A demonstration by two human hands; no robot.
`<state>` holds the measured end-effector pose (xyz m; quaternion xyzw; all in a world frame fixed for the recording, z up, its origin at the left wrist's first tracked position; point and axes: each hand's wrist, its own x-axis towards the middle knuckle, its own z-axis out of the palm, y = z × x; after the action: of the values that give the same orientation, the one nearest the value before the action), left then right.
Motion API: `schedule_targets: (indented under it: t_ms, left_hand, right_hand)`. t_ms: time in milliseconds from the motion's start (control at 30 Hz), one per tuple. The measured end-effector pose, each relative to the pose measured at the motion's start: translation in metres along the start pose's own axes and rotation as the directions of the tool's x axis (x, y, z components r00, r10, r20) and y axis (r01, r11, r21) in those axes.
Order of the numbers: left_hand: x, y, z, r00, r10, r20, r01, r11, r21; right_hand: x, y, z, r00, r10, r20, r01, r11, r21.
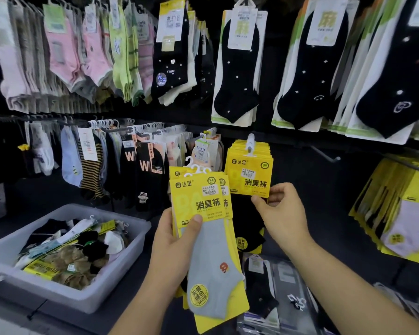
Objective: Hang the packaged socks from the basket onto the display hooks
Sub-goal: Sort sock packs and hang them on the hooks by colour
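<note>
My left hand (pixel 173 243) grips a small stack of yellow-carded sock packs (pixel 203 209), the front one with a grey sock and white hangers on top. To their right, a thick row of the same yellow packs (pixel 250 172) hangs on a display hook (pixel 250 141). My right hand (pixel 279 211) pinches the bottom edge of the front hanging pack between thumb and fingers. The grey plastic basket (pixel 121 274) stands at the lower left with several mixed sock packs inside.
Rows of hung socks fill the wall above and to the left. A bare hook (pixel 324 154) sticks out right of the yellow row. More yellow packs (pixel 397 213) hang at far right. Black sock packs (pixel 264 286) lie on the shelf below.
</note>
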<state>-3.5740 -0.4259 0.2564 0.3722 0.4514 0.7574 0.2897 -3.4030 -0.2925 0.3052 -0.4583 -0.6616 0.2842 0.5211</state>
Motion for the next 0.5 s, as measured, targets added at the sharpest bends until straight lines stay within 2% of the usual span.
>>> schedule_targets:
  t_ms: [67,133,200,267,367,500]
  left_hand:
    - [0.0,0.0,0.001,1.0,-0.002,0.002,0.002,1.0,-0.008]
    - [-0.001,0.0,0.002,1.0,0.001,-0.007,-0.001,1.0,-0.009]
    - [-0.001,0.0,0.004,1.0,0.013,-0.018,-0.014,1.0,-0.01]
    - [-0.003,0.0,0.006,0.999,0.026,-0.026,-0.027,0.999,-0.019]
    - [-0.005,0.0,0.008,0.999,0.039,-0.025,-0.039,0.999,-0.013]
    - [-0.007,-0.004,0.01,0.997,0.052,-0.054,-0.051,0.999,0.013]
  right_hand:
    - [-0.007,-0.002,-0.004,0.988,-0.124,-0.089,0.112,0.986,-0.122]
    - [-0.017,-0.009,-0.003,0.981,-0.185,-0.052,0.181,0.981,-0.074]
    - [-0.028,-0.018,0.005,0.981,-0.14,0.133,0.131,0.989,0.071]
    - [-0.038,-0.024,0.014,0.956,-0.078,0.283,0.05,0.993,0.103]
    - [-0.046,-0.026,0.021,0.966,-0.021,0.259,0.008,0.999,0.049]
    - [-0.05,-0.03,0.021,0.966,-0.015,0.259,-0.022,0.99,0.139]
